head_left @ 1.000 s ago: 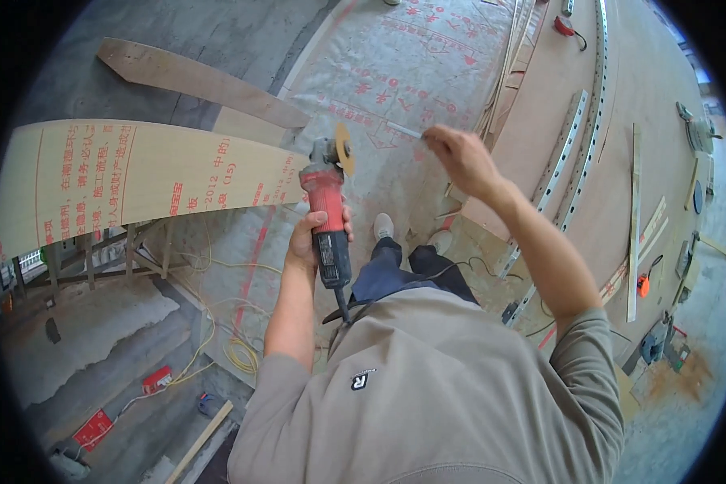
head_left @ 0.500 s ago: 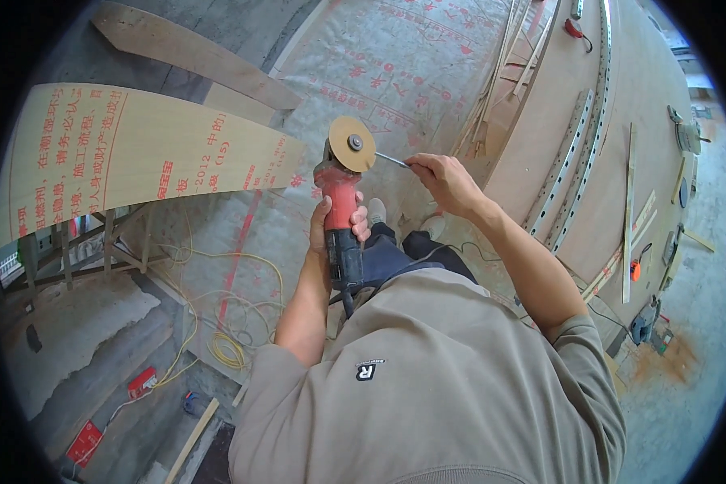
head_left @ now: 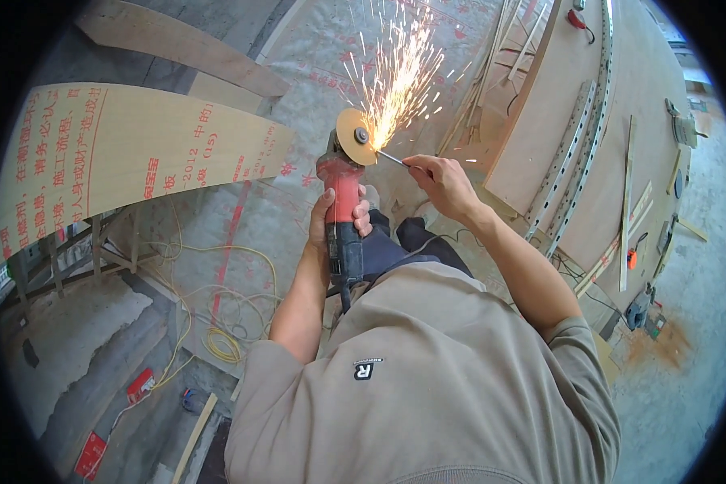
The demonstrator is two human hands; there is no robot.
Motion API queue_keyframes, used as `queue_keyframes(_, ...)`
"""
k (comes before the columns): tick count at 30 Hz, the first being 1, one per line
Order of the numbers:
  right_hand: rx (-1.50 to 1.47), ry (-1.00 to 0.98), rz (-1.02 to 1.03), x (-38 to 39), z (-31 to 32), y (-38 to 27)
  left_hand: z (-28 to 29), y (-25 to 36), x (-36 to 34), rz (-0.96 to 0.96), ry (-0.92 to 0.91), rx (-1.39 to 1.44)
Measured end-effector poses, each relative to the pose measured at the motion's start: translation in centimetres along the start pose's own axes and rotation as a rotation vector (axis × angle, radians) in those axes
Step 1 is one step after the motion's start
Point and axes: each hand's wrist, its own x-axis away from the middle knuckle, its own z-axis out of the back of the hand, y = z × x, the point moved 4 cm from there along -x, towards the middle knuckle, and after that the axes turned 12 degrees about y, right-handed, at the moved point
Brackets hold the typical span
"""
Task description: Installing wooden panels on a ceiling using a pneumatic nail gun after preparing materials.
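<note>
My left hand (head_left: 344, 211) is wrapped round the body of a red and black angle grinder (head_left: 344, 181), held upright in front of my waist. On its head sits a tan disc (head_left: 350, 137). My right hand (head_left: 444, 181) pinches a thin metal rod (head_left: 392, 159) whose far end touches the disc's right edge. A spray of bright sparks (head_left: 402, 81) flies up and away from that contact. The glare hides the rod's very tip.
To the right, a large plywood-topped table (head_left: 573, 121) carries perforated metal strips (head_left: 579, 169) and a red tape measure (head_left: 576, 20). A printed board (head_left: 137, 153) juts in from the left. Yellow cable (head_left: 224, 345) coils on the floor, near thin wood strips (head_left: 194, 440).
Sparks have burst from the disc where the rod meets it; none showed before. The grinder has shifted slightly right, and my right hand slightly left.
</note>
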Motion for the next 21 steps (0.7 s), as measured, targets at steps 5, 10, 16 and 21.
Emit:
queue_keyframes(5,-0.052,0.095,-0.034,0.7,-0.6,0.3,0.2,0.1,-0.4,0.026,0.013,0.020)
queue_keyframes(10,-0.035,0.193,-0.016,1.0,-1.3,1.1,0.0,0.2,-0.6,0.051,0.017,0.036)
queue_keyframes(16,-0.023,0.261,-0.073,1.2,-1.4,1.2,-0.4,0.1,-0.9,0.053,0.009,0.036)
queue_keyframes(21,-0.036,0.299,-0.105,1.3,-1.8,1.5,-0.6,0.1,-1.1,0.070,-0.032,0.057)
